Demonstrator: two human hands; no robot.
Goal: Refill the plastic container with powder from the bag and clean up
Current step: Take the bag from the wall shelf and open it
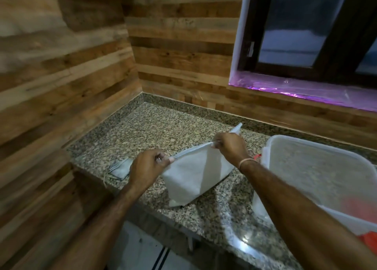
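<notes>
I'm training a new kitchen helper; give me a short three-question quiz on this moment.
1. True or false: both hands grip the top edge of the white bag.
2. On which side of the bag does the plastic container stand: the person's left or right?
3. Multiple choice: the bag rests on A) a wooden shelf, B) the granite counter, C) the windowsill.

Key:
1. True: the left hand and the right hand each pinch the top edge.
2. Right.
3. B.
</notes>
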